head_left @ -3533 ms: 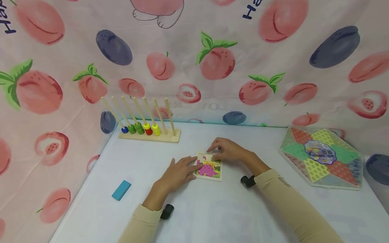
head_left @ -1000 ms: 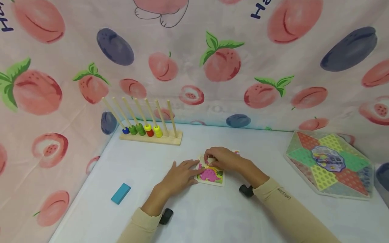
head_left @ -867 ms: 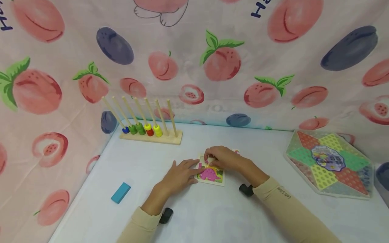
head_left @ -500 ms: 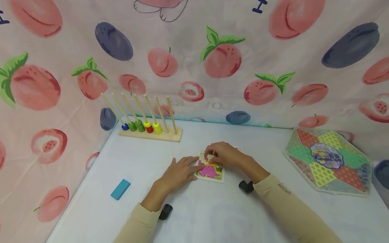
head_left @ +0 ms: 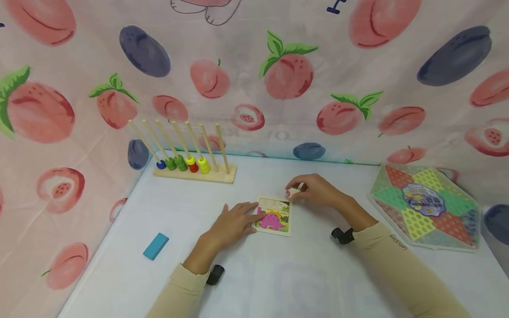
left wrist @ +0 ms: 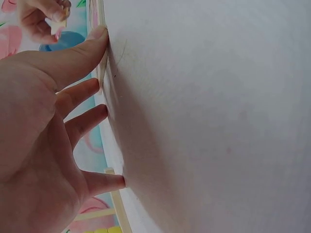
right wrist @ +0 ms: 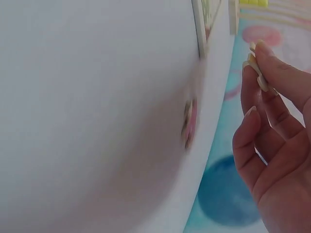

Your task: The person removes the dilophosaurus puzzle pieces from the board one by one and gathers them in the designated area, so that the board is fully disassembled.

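Note:
A small wooden dinosaur jigsaw puzzle [head_left: 272,222] lies flat in its frame, with bare wood showing in the upper part of its picture. My left hand [head_left: 232,225] lies at its left side, fingers spread, the index finger reaching over the picture and the thumb at the frame edge [left wrist: 101,58]. Between thumb and fingertips, my right hand [head_left: 316,191] pinches a pale puzzle piece [head_left: 293,191] with a pink mark, above the table just off the frame's upper right corner. In the right wrist view another puzzle piece [right wrist: 190,124] lies on the table below this hand.
A wooden peg stand [head_left: 195,173] with coloured beads stands at the back left. A blue block [head_left: 156,246] lies at the left. The hexagonal Chinese checkers board [head_left: 423,205] sits at the right. Behind the white table hangs a fruit-print cloth [head_left: 246,79].
From over the puzzle, my right hand has moved away to the upper right with a piece pinched. More bare wood shows in the frame than at first. My left hand has stayed beside it.

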A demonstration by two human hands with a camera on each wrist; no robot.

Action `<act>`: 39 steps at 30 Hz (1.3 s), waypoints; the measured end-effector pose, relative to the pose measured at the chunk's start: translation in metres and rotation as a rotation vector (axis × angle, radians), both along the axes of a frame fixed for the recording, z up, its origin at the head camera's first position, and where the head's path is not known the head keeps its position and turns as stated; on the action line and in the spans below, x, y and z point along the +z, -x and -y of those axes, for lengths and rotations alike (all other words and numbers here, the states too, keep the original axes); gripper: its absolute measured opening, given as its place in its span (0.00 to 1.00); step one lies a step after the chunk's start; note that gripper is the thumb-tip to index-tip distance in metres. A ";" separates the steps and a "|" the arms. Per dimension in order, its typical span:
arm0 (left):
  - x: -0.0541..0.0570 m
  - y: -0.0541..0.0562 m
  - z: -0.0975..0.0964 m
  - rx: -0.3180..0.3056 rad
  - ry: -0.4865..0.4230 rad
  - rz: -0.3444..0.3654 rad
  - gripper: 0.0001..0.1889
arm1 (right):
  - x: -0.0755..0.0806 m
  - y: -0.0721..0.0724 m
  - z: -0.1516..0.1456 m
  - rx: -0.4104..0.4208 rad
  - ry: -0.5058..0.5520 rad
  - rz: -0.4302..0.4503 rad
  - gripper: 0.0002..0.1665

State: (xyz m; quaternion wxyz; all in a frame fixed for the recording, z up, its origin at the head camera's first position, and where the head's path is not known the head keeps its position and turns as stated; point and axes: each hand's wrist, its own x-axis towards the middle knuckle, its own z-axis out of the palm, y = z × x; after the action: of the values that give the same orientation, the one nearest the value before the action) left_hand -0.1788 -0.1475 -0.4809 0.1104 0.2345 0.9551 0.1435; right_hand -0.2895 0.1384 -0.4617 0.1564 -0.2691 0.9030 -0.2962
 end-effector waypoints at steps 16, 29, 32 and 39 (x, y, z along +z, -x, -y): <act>-0.001 -0.001 0.003 0.012 -0.038 0.000 0.27 | 0.001 0.005 -0.063 -0.083 0.081 -0.078 0.20; -0.001 -0.001 0.002 0.010 -0.045 0.003 0.26 | -0.022 0.008 -0.084 -0.173 0.073 -0.031 0.13; -0.001 -0.001 0.002 0.008 -0.046 0.001 0.26 | -0.026 0.008 -0.085 -0.194 0.049 -0.033 0.12; -0.003 0.000 0.001 0.006 -0.045 0.002 0.27 | -0.027 0.006 -0.082 -0.246 -0.019 -0.097 0.09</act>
State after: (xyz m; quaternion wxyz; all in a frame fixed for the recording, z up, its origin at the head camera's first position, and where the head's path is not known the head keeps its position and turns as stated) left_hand -0.1784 -0.1490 -0.4842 0.1059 0.2339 0.9522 0.1654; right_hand -0.2950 0.2204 -0.4889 0.0778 -0.1688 0.9385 -0.2911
